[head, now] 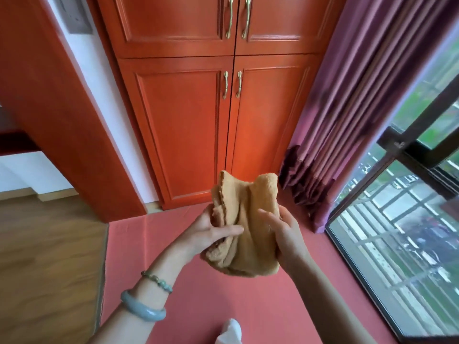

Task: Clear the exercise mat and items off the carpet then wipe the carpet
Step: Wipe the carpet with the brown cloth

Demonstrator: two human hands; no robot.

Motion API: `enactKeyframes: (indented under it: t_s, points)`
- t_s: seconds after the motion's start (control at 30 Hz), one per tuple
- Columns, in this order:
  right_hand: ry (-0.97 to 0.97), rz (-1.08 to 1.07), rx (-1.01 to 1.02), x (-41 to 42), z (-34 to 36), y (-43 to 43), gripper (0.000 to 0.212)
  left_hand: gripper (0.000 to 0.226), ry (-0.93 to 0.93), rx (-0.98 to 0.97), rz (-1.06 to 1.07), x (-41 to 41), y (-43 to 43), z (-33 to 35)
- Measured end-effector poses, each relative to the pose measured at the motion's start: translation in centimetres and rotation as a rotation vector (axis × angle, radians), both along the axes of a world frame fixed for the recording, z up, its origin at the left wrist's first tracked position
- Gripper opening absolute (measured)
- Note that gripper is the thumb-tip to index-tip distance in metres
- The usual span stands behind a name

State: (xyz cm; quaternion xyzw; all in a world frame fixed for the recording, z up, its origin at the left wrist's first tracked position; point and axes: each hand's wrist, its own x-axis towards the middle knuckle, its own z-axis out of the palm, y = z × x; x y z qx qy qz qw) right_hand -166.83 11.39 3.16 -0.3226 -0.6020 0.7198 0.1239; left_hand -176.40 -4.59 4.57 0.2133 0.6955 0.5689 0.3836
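Left hand (211,235), right hand (285,237), both gripping one bunched tan cloth (248,207) — held above the red carpet (193,306)

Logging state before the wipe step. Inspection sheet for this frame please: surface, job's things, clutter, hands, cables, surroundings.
Surface: red carpet on the floor, with wooden floor along its left edge.
Job's things: tan cloth, bunched and held up above the carpet; nothing else of the job seen.
Clutter: white item at the bottom edge, too cut off to identify.
Hands: left hand grips the cloth's left side; right hand holds its right side.
Cables: nothing seen.
Surroundings: orange cabinet ahead with its doors closed; purple curtain and window on the right.
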Motion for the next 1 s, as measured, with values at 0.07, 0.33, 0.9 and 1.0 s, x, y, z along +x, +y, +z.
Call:
enactKeyframes:
  t_s: [0.07, 0.33, 0.9, 1.0]
  points:
    - [0.012, -0.058, -0.007, 0.7, 0.4, 1.7, 0.033, 0.059, -0.052, 0.004, -0.002, -0.4, 1.2, 0.0]
    - [0.140, -0.125, -0.255, 2.4, -0.3, 8.5, 0.028, 0.063, -0.284, 0.101, 0.024, -3.3, 7.2, 0.2]
    - [0.165, -0.479, -0.226, 2.9, -1.4, 15.0, 0.032, 0.061, -0.339, 0.010, -0.329, -7.6, 19.3, -1.4]
    - [0.221, -0.544, -0.253, 3.5, -0.9, 14.2, 0.035, 0.069, -0.345, -0.052, -0.457, -9.0, 20.4, -1.7]
